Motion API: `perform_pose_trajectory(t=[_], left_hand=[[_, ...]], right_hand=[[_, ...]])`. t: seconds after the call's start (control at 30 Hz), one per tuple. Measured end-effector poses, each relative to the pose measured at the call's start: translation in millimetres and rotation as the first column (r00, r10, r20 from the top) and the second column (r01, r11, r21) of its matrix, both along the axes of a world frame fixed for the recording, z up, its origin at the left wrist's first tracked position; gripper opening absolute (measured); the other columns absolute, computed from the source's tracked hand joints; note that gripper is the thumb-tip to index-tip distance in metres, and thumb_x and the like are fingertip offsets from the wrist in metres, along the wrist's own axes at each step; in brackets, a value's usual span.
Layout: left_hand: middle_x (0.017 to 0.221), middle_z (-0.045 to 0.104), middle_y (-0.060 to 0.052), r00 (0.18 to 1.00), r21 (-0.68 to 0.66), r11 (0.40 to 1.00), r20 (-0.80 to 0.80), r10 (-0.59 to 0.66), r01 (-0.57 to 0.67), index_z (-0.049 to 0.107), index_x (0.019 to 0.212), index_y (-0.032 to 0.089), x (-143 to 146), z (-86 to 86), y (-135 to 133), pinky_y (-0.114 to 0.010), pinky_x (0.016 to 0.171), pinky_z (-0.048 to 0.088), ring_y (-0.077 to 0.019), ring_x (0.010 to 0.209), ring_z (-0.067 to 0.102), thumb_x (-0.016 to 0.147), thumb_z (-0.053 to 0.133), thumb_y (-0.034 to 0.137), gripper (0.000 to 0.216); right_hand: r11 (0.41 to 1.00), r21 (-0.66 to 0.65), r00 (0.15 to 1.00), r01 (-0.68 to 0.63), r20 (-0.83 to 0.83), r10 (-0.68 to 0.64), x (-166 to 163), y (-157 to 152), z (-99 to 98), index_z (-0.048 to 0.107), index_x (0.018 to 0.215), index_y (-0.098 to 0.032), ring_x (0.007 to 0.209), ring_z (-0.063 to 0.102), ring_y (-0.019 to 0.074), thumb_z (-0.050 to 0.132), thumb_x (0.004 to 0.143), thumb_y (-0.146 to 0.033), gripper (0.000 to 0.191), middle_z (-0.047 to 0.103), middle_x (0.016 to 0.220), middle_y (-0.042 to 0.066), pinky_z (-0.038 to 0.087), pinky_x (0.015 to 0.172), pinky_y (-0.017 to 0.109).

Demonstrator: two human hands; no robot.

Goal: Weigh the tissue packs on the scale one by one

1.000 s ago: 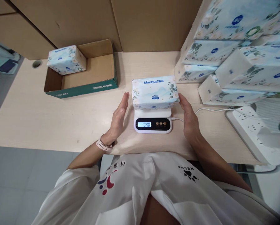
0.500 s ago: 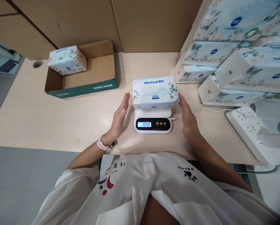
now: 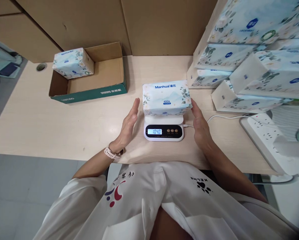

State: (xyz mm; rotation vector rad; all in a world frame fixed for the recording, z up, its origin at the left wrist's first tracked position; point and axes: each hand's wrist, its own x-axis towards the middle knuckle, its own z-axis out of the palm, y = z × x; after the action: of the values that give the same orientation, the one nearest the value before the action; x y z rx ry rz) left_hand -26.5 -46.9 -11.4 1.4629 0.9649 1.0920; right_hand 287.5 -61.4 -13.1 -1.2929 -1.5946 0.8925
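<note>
A pale blue "Manhua" tissue pack (image 3: 166, 97) lies on a small white digital scale (image 3: 163, 129) whose lit display reads 104.0. My left hand (image 3: 129, 123) stands edge-on just left of the pack, fingers straight and together, a small gap between it and the pack. On the other side my right hand (image 3: 199, 123) is flat and open, its fingertips touching or almost touching the pack's right end. Neither hand grips anything. A light wristband sits on my left wrist.
An open cardboard box (image 3: 89, 75) at the back left holds one tissue pack (image 3: 72, 62). Several tissue packs (image 3: 249, 56) are stacked at the right. A white power strip (image 3: 266, 136) and the scale's cable (image 3: 224, 117) lie right of the scale. Brown cartons line the back.
Both hands have edged slightly closer to the pack on the scale. The display reading stays the same.
</note>
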Motion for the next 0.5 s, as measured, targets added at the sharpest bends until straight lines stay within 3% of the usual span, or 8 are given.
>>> perform_pose_trajectory(t=[0.5], left_hand=[[0.183, 0.024, 0.017, 1.0, -0.004, 1.0, -0.003, 0.0, 0.0, 0.035, 0.17, 0.053, 2.1, 3.8, -1.4, -0.056, 0.147, 0.009, -0.0285, 0.176, 0.011, 0.11, 0.045, 0.064, 0.062]], right_hand=[[1.0, -0.011, 0.999, 0.008, 0.037, -0.007, 0.9, 4.7, -6.0, 0.034, 0.173, -0.039, 0.173, 0.027, 0.0333, 0.033, 0.098, -0.089, 0.09, 0.035, 0.183, 0.003, 0.018, 0.143, 0.063]])
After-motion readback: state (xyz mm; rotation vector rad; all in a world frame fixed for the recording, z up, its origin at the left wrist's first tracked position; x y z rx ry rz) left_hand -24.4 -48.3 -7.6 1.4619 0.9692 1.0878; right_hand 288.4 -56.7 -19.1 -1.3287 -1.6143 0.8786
